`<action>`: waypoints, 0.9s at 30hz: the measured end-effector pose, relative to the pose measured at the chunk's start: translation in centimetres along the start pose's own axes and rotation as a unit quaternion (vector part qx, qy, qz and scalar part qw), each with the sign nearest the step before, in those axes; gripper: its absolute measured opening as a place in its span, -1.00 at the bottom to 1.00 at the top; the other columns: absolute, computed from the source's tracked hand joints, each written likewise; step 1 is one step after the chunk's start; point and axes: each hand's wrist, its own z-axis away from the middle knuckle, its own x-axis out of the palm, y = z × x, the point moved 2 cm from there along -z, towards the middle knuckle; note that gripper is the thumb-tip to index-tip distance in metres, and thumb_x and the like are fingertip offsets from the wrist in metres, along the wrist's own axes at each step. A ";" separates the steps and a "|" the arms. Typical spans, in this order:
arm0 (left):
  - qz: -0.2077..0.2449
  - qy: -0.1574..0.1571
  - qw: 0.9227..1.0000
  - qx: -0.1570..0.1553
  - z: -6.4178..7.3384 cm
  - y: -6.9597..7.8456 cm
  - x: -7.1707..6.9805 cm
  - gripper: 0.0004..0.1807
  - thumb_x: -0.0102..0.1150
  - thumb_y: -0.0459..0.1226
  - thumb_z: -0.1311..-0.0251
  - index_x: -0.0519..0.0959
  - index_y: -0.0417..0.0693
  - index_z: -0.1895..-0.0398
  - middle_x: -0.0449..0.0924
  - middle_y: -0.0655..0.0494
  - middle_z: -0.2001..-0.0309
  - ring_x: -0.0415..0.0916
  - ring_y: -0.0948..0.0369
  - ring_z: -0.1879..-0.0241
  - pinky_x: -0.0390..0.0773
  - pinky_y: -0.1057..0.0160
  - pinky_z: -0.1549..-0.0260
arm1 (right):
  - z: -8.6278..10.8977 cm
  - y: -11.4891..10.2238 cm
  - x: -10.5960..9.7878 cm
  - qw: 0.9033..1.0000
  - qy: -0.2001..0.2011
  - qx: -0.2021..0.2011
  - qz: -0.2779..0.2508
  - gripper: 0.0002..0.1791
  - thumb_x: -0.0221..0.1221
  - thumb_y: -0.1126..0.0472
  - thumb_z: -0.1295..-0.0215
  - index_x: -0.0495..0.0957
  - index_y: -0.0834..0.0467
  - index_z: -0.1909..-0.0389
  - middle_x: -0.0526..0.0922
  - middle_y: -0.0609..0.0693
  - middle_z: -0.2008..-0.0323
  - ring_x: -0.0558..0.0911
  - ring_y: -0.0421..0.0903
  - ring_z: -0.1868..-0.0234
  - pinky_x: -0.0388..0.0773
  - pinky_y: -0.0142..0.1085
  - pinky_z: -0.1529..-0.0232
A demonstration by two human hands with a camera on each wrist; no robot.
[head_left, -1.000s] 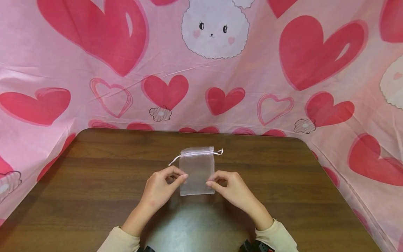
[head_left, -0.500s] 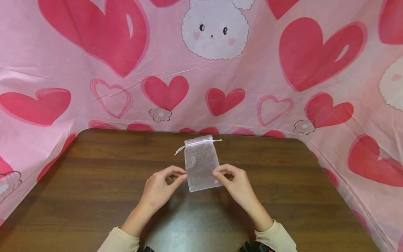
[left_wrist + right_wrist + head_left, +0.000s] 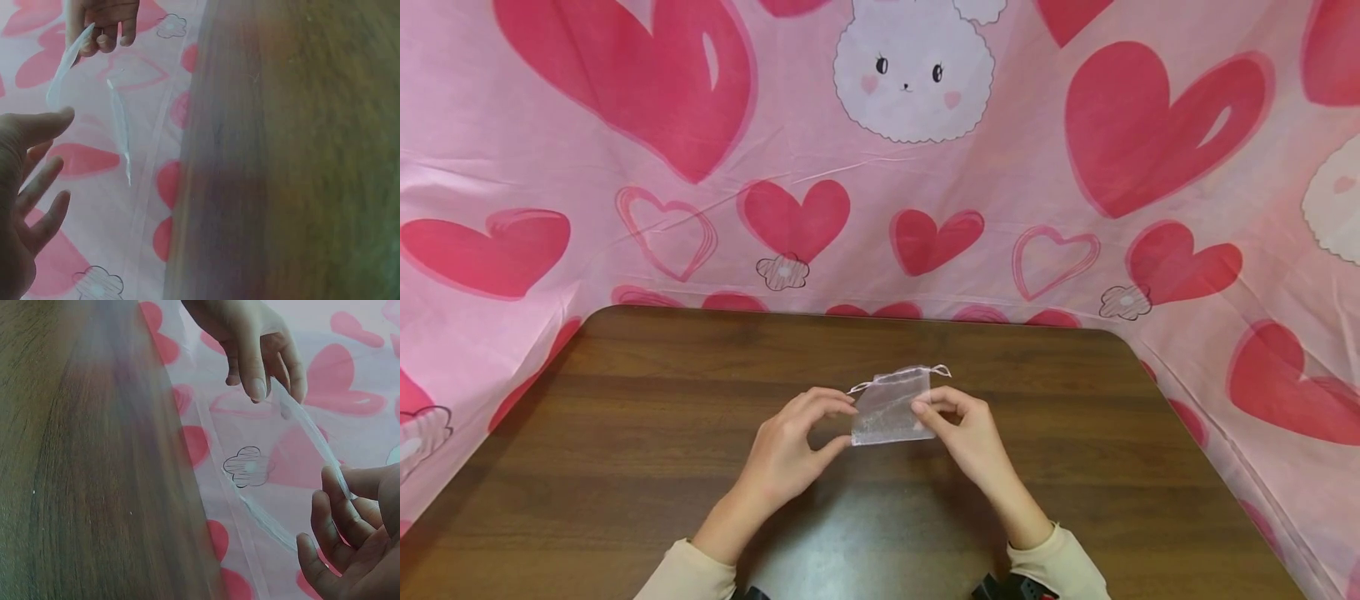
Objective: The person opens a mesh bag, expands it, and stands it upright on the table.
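Observation:
A sheer white organza drawstring pouch (image 3: pixel 891 412) is held in front of me above the table, its mouth away from me and its body looking foreshortened. My right hand (image 3: pixel 962 429) pinches its right edge between thumb and fingertips, as the right wrist view also shows. At the other side, my left hand (image 3: pixel 790 442) has thumb and fingers spread apart, the thumb tip right at the pouch's lower left corner. White ribbon loops (image 3: pixel 940 372) stick out at both ends of the gathered top. In the left wrist view the pouch (image 3: pixel 62 72) appears nearly edge-on.
The brown wood-grain table (image 3: pixel 662 400) spreads out around both hands. Behind it and along both sides hangs a pink cloth (image 3: pixel 865 175) printed with red hearts and a white fluffy animal face. Dark wrist devices (image 3: pixel 1022 586) show at the cream sleeves (image 3: pixel 1063 562).
The pouch has shifted slightly right and tipped, so it looks shorter and its top sits lower than half a second ago. My left thumb and fingers have parted; the right hand keeps its pinch.

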 end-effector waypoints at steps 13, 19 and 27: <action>0.015 0.075 0.997 0.027 -0.1 -0.1 -0.4 -0.73 0.52 -0.38 0.08 0.75 0.18 0.34 0.69 0.40 0.33 0.58 0.34 0.28 0.53 0.31 0.31 | 0.1 0.1 0.5 0.998 -0.031 0.003 0.059 -0.88 0.34 0.17 -0.27 0.69 0.16 0.29 0.71 -0.07 0.39 0.65 -0.19 0.32 0.55 -0.35 0.25; -0.012 0.099 0.995 0.018 -0.2 -0.2 -0.7 -0.67 0.54 -0.44 0.16 0.75 0.19 0.37 0.68 0.44 0.38 0.59 0.36 0.34 0.52 0.30 0.41 | 0.1 0.0 0.1 0.997 -0.013 -0.028 0.069 -0.86 0.32 0.15 -0.29 0.70 0.15 0.28 0.69 -0.07 0.44 0.65 -0.16 0.37 0.56 -0.32 0.27; -0.014 0.104 0.994 -0.017 -0.2 0.0 -0.8 -0.77 0.57 -0.30 0.10 0.72 0.23 0.42 0.64 0.48 0.43 0.56 0.38 0.41 0.44 0.34 0.54 | 0.1 -0.4 -0.8 0.988 0.019 -0.135 0.073 -0.94 0.33 0.26 -0.26 0.70 0.10 0.25 0.73 -0.13 0.37 0.65 -0.16 0.32 0.54 -0.27 0.25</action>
